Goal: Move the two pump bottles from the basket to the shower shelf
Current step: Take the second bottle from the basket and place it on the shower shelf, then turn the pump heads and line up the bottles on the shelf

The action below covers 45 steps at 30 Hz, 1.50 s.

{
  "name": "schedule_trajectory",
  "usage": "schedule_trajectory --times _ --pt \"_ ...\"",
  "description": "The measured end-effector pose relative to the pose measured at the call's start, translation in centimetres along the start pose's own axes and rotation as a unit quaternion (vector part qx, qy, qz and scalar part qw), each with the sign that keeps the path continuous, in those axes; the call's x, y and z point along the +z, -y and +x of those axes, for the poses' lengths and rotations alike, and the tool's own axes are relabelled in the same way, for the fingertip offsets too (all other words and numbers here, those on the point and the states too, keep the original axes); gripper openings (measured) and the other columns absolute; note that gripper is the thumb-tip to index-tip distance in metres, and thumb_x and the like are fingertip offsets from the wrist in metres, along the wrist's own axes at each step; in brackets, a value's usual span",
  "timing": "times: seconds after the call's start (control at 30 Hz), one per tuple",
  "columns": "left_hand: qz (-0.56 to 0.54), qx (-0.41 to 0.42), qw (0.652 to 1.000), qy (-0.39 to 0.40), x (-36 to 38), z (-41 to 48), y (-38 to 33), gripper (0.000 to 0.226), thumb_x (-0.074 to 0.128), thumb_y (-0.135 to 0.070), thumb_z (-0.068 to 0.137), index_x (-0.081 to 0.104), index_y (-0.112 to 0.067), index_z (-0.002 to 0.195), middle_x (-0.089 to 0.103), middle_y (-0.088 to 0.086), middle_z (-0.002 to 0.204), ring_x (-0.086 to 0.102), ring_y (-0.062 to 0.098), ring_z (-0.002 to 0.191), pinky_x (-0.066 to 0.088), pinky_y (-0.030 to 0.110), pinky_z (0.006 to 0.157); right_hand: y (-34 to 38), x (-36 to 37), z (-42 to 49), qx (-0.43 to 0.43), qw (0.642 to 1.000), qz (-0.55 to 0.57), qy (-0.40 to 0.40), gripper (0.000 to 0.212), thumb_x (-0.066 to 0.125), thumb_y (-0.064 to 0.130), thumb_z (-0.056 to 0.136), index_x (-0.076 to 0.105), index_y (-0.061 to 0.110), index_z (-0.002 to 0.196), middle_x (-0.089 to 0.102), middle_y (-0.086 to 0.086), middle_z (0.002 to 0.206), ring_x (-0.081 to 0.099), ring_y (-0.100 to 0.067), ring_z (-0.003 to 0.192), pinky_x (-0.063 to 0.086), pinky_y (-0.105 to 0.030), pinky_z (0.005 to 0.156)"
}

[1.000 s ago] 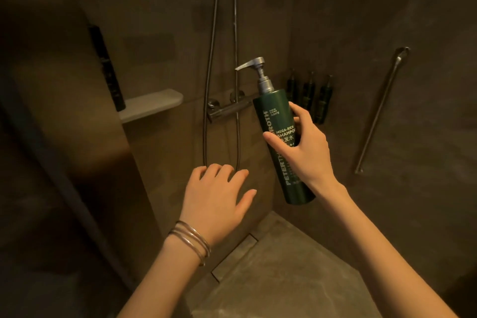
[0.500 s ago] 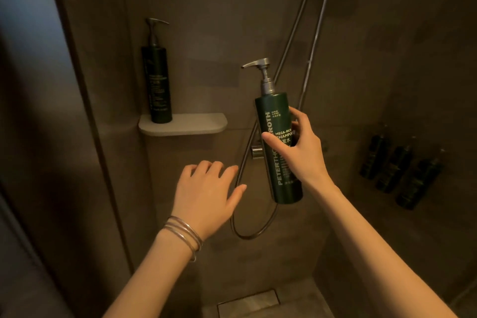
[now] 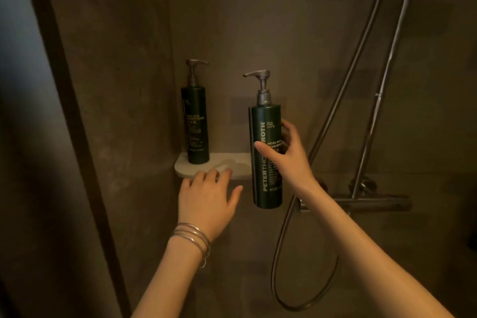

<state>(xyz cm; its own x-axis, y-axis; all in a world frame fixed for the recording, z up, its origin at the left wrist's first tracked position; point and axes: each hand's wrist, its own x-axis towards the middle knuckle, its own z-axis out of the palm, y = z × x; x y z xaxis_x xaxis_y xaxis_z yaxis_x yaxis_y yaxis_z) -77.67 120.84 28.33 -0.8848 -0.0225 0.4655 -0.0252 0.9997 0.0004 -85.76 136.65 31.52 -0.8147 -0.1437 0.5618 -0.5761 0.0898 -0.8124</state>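
My right hand point(image 3: 286, 160) grips a dark green shampoo pump bottle point(image 3: 265, 162) upright, thumb across its label, in front of the right end of the pale shower shelf point(image 3: 232, 162). The bottle's base hangs below shelf level. A second dark green pump bottle point(image 3: 195, 124) stands upright on the shelf's left end against the wall. My left hand point(image 3: 206, 196), with bangles on the wrist, is spread with relaxed fingers just below the shelf's front edge and holds nothing. The basket is out of view.
A steel shower rail point(image 3: 382, 90) and hose point(image 3: 296, 266) run down the wall to the right, with the mixer bar point(image 3: 361, 201) just right of my right wrist. A dark vertical frame point(image 3: 64, 100) stands at the left. The walls are dark tile.
The view has swung up and left, bringing the shelf to the centre. My right hand has carried the shampoo bottle close to the shelf's right end, and my left hand has risen to the shelf's edge.
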Motion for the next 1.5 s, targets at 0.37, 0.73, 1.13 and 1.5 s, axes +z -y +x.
schedule_trajectory --times 0.37,0.73,1.13,1.5 --pt "0.001 -0.085 0.996 -0.027 2.7 6.5 2.8 0.049 0.025 -0.05 0.095 0.03 -0.031 0.14 0.046 -0.004 0.136 0.041 0.016 0.124 0.035 0.034 0.098 -3.1 4.4 9.9 -0.02 0.995 0.091 0.043 0.066 0.073 0.02 0.076 0.031 0.036 0.124 0.045 0.026 0.108 0.048 0.012 0.095 0.038 -0.011 0.074" --pt "0.017 -0.154 0.987 -0.046 5.1 7.1 1.8 0.048 0.026 -0.049 0.096 0.032 -0.03 0.139 0.049 -0.005 0.134 0.044 0.014 0.121 0.033 0.031 0.095 -6.4 7.1 13.1 -0.032 0.989 0.111 0.097 0.079 0.074 0.017 0.075 0.025 0.027 0.137 0.047 0.012 0.119 0.049 -0.007 0.109 0.04 -0.021 0.083" --pt "-0.053 -0.18 0.975 -0.12 5.6 7.7 3.7 0.048 0.038 -0.043 0.095 0.033 -0.026 0.139 0.04 -0.003 0.14 0.042 0.013 0.122 0.039 0.028 0.094 -7.2 4.6 13.0 -0.013 0.984 0.139 0.113 0.075 0.07 0.019 0.078 0.028 0.023 0.141 0.043 0.008 0.133 0.044 -0.008 0.12 0.039 -0.031 0.1" --pt "-0.35 -0.219 0.9 -0.142 7.1 12.0 6.2 0.074 0.064 -0.023 0.086 0.019 -0.018 0.145 0.036 0.006 0.145 0.038 0.018 0.129 0.029 0.024 0.098 -9.9 4.4 11.8 0.053 0.977 0.034 0.202 0.059 0.071 0.013 0.077 0.043 0.017 0.128 0.053 0.005 0.118 0.051 -0.013 0.111 0.043 -0.033 0.095"
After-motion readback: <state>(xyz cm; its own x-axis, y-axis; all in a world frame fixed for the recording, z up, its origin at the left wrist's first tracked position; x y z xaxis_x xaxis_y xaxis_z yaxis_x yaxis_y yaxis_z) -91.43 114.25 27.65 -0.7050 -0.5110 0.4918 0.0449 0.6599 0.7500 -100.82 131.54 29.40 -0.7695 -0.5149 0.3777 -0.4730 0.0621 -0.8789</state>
